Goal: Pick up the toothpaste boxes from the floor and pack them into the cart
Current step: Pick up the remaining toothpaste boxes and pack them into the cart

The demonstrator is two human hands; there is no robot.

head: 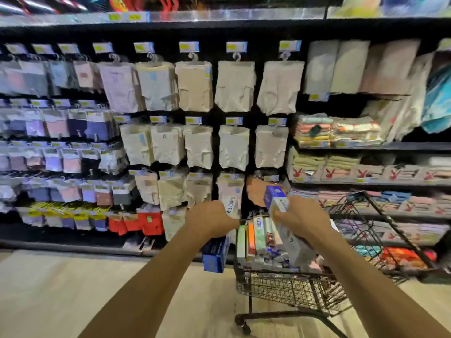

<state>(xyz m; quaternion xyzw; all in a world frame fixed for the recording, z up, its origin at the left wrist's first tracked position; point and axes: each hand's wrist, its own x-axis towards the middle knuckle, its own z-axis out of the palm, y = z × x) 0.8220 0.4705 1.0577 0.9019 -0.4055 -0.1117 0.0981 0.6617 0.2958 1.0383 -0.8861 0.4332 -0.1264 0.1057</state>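
Observation:
My left hand (210, 220) grips a long toothpaste box; its white end sticks up above the fingers and its blue end (214, 257) hangs below the wrist, just left of the cart. My right hand (301, 219) holds a blue and white toothpaste box (275, 198) with a greyish box (295, 247) under it, above the cart's basket. The black wire cart (292, 286) stands at lower centre right. Several toothpaste boxes (258, 237) stand upright inside it, packed side by side.
A tall black shelf wall with hanging packets of underwear (195, 86) fills the view ahead. Folded towels and boxed goods (341, 172) fill the shelves on the right, behind the cart. Pale wood floor (73, 289) spreads out at lower left.

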